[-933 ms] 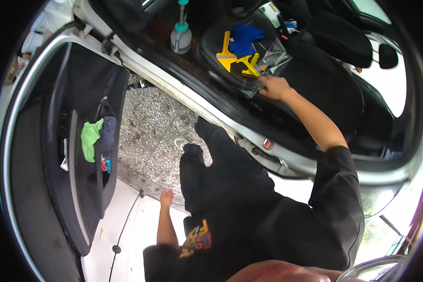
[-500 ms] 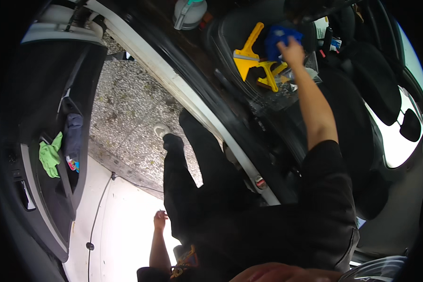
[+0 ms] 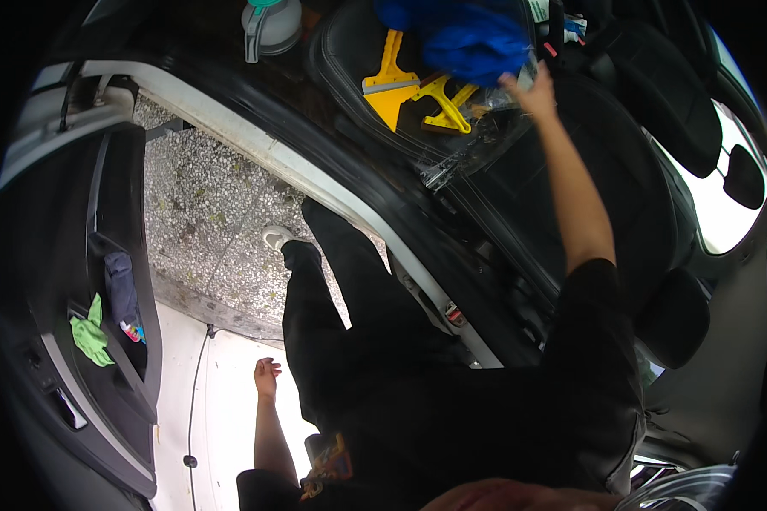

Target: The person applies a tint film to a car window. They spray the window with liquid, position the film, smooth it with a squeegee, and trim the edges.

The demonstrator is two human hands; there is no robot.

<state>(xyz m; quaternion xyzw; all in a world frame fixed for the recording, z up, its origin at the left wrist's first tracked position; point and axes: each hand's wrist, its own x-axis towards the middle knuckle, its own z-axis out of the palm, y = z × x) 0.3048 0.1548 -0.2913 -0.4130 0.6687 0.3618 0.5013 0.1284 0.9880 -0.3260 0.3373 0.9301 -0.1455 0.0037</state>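
My right hand (image 3: 532,95), fingers extended and apart, is just below a blurred blue cloth (image 3: 473,47) on the black leather seat (image 3: 571,162); whether a fingertip still touches the cloth is unclear. Beside it lie a yellow triangular scraper (image 3: 391,95), a second yellow tool (image 3: 445,109) and crumpled clear plastic (image 3: 456,162). My left hand (image 3: 267,372) hangs low beside my dark trousers, fingers loosely bent and apart, holding nothing visible.
A pump sprayer (image 3: 273,30) stands in the footwell. The open door (image 3: 68,238) holds a green cloth (image 3: 91,336), a grey cloth (image 3: 121,285) and small containers (image 3: 133,330). The door sill (image 3: 256,140) crosses diagonally above the speckled ground (image 3: 196,204). Headrests (image 3: 743,177) are at right.
My right hand reached onto the blue cloth, then came slightly back from it; the cloth has shifted and spread toward the upper left. My view has turned and moved further over the car interior.
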